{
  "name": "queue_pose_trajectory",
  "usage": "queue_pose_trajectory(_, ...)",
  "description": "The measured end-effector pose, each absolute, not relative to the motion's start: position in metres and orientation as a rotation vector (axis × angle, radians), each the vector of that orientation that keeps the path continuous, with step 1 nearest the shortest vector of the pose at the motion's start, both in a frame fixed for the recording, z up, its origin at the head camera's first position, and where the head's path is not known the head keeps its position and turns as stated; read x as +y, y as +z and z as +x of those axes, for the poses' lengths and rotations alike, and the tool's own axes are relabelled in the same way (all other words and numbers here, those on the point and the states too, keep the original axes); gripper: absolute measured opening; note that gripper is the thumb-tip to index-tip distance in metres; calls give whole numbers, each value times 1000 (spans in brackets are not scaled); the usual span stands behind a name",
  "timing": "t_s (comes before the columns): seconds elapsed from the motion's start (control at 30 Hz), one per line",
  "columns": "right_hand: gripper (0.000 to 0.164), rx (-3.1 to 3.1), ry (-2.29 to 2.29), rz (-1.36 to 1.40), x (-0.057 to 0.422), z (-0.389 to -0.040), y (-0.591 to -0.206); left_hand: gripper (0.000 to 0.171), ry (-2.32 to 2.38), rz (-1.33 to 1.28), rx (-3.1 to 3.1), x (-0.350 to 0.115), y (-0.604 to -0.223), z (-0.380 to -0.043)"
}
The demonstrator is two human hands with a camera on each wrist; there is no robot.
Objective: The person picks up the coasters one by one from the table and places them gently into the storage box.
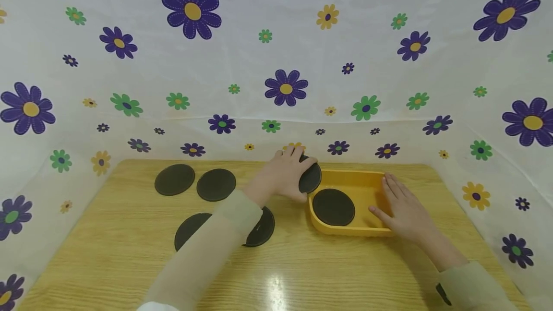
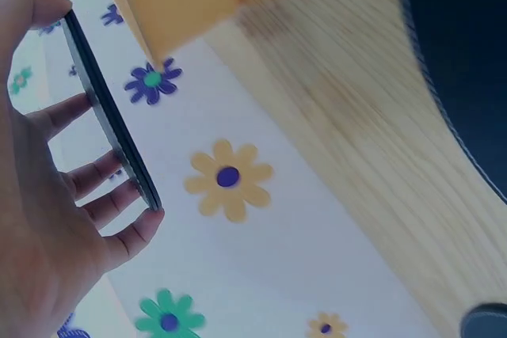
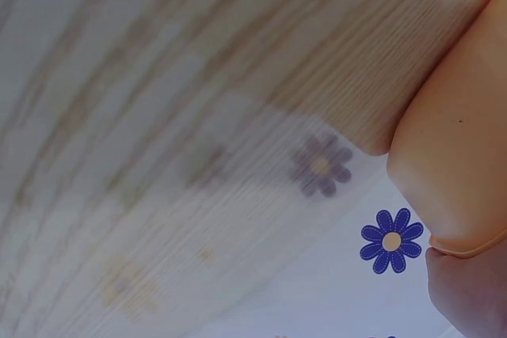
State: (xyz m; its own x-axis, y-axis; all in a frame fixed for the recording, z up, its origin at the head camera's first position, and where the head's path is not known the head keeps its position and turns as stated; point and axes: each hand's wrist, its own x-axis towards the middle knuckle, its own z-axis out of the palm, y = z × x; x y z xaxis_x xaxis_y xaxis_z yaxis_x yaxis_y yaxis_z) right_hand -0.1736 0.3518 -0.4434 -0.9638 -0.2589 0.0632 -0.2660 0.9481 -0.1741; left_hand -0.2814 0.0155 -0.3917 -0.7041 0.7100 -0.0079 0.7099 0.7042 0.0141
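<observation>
My left hand (image 1: pixel 288 173) grips a black round coaster (image 1: pixel 310 176) by its edge, just above the left rim of a yellow tray (image 1: pixel 345 230). In the left wrist view this coaster (image 2: pixel 115 116) stands edge-on between thumb and fingertips. Inside the tray, at its left end, lies another black coaster (image 1: pixel 333 207). The right hand (image 1: pixel 403 210) rests on the tray's right side with its fingers straight. Only a small part of that hand (image 3: pixel 471 294) shows in the right wrist view, against the tray wall (image 3: pixel 455 132).
Several more black coasters lie on the wooden table (image 1: pixel 108 253): one at the far left (image 1: pixel 174 179), one beside it (image 1: pixel 216 185), and two nearer ones (image 1: pixel 190 228) partly hidden by the left arm. A flower-patterned white cloth (image 1: pixel 242 52) hangs behind and along both sides.
</observation>
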Motion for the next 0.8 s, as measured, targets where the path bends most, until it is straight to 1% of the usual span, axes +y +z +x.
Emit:
queue_pose_trajectory(0.27, 95, -3074, 290, 393, 351, -174, -443, 93, -66, 1335, 2861, 54, -388, -270)
queue_pose_trajectory(0.5, 97, -3080, 258, 387, 350, -175, -443, 95, -145, 1410, 2833, 80, -395, -258)
queue_pose_trajectory(0.8, 97, -3067, 246, 395, 349, -173, -441, 94, -203, 1366, 2796, 93, -408, -255)
